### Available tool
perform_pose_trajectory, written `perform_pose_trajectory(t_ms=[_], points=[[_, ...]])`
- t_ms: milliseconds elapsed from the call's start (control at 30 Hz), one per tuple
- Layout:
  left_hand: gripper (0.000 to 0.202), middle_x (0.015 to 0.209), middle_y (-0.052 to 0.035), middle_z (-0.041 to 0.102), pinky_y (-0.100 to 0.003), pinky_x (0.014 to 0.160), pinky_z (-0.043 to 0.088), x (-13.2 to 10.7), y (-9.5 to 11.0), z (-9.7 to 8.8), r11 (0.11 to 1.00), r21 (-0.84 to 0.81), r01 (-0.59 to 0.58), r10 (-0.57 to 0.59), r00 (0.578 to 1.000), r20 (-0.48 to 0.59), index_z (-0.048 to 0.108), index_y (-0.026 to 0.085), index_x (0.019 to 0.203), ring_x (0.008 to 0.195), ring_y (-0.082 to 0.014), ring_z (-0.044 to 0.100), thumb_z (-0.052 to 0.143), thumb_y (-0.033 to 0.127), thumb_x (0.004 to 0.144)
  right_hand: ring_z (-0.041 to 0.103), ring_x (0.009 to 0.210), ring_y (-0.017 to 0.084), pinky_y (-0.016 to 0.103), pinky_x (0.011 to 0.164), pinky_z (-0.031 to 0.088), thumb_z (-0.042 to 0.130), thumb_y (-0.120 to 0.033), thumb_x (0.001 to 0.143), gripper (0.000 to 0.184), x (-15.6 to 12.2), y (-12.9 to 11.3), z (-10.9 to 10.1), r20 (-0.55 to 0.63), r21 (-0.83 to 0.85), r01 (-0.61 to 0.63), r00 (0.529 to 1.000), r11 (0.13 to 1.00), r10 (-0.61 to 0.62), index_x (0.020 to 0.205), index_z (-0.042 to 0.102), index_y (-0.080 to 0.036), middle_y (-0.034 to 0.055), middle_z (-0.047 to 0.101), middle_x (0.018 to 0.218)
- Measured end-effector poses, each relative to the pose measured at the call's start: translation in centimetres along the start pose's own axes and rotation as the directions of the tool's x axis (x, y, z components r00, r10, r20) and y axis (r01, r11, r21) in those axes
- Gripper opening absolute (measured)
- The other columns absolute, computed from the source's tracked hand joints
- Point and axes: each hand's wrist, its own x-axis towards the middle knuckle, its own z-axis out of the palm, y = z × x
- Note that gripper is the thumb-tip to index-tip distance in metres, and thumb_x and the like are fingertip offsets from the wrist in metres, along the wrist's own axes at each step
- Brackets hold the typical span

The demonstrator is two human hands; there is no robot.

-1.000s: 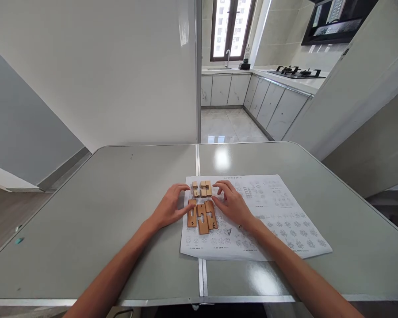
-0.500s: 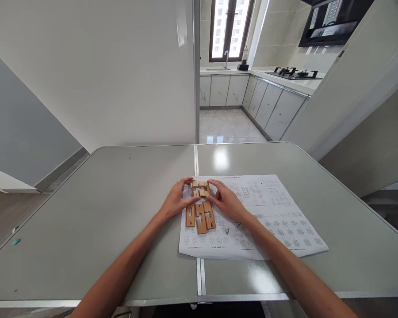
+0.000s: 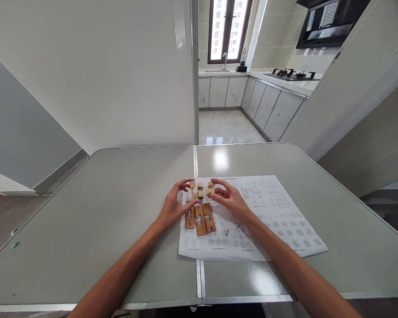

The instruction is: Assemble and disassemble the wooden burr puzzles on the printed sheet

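My right hand (image 3: 230, 201) pinches a notched wooden puzzle piece (image 3: 211, 189) endwise between thumb and fingers, tilted on its side. With thumb and forefinger at its two ends, my left hand (image 3: 174, 203) grips another notched wooden puzzle piece (image 3: 193, 184). Between the hands stands a third notched piece (image 3: 200, 186). Nearer to me, three flat slotted wooden pieces lie side by side: a left one (image 3: 189, 219) marked 2, a middle one (image 3: 200, 226) and a right one (image 3: 209, 219) marked with a figure. All are on or over a printed paper sheet (image 3: 252, 216).
The sheet lies across the metal seam (image 3: 199, 278) of a grey-green folding table (image 3: 135, 176). A small teal bit (image 3: 15, 244) is at the table's left edge. Beyond are a white wall panel (image 3: 119, 79) and a kitchen with a stove (image 3: 292, 74).
My right hand has drawn its notched piece away to the right and tilted it, opening a gap beside the middle piece. The left piece has also come slightly apart from the middle one.
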Motion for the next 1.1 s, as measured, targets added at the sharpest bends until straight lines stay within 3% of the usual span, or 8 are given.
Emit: perform_pose_trajectory(t_ms=[200, 433, 867, 967, 1100], points=[[0.065, 0.138, -0.0097, 0.064, -0.042, 0.101, 0.055, -0.5, 1.2, 0.7, 0.993, -0.12, -0.016, 0.01, 0.999, -0.045, 0.053, 0.028, 0.14, 0.107, -0.0212, 0.067, 0.085, 0.035, 0.083, 0.065, 0.112, 0.021, 0.036, 0.099, 0.052, 0.081, -0.04, 0.084, 0.049, -0.2, 0.4, -0.1, 0.138, 0.351, -0.083, 0.99, 0.933, 0.036, 0.129, 0.073, -0.025, 0.0095, 0.071, 0.128], [0.068, 0.126, -0.0075, 0.07, -0.04, 0.096, 0.053, -1.1, 2.6, 1.0, 0.994, -0.088, -0.063, 0.061, 0.998, -0.028, 0.056, 0.028, 0.136, 0.099, -0.0203, 0.067, 0.089, 0.039, 0.078, 0.064, 0.101, 0.016, 0.025, 0.092, 0.053, 0.077, -0.039, 0.086, 0.049, -0.8, 0.1, -0.1, 0.287, 0.517, -0.165, 0.958, 0.84, 0.012, 0.131, 0.073, -0.021, 0.0084, 0.071, 0.124], [0.07, 0.109, -0.0035, 0.069, -0.037, 0.09, 0.052, -1.4, 2.7, 1.2, 0.999, 0.007, -0.034, 0.034, 0.996, -0.083, 0.053, 0.029, 0.141, 0.093, -0.0191, 0.063, 0.087, 0.038, 0.081, 0.065, 0.102, 0.017, 0.033, 0.103, 0.05, 0.08, -0.038, 0.084, 0.052, -0.8, 0.5, -0.2, 0.363, 0.478, -0.207, 0.931, 0.853, 0.023, 0.132, 0.072, -0.02, 0.0092, 0.073, 0.12], [0.067, 0.113, -0.0043, 0.068, -0.038, 0.091, 0.053, -1.5, 2.5, 1.2, 0.998, 0.038, -0.052, 0.054, 0.997, -0.052, 0.052, 0.03, 0.143, 0.093, -0.0188, 0.063, 0.084, 0.03, 0.084, 0.065, 0.101, 0.019, 0.034, 0.094, 0.053, 0.084, -0.046, 0.079, 0.054, -1.0, 0.3, -0.1, 0.434, 0.432, -0.228, 0.901, 0.872, 0.021, 0.127, 0.075, -0.022, 0.0106, 0.069, 0.131], [0.06, 0.134, -0.0088, 0.065, -0.043, 0.094, 0.054, -1.5, 2.2, 1.1, 0.989, 0.071, -0.131, 0.13, 0.991, 0.015, 0.053, 0.03, 0.139, 0.096, -0.0201, 0.064, 0.077, 0.017, 0.086, 0.061, 0.086, 0.017, 0.032, 0.078, 0.052, 0.087, -0.051, 0.073, 0.058, -1.0, 0.3, 0.0, 0.523, 0.35, -0.267, 0.851, 0.898, 0.049, 0.123, 0.076, -0.023, 0.0121, 0.066, 0.135]])
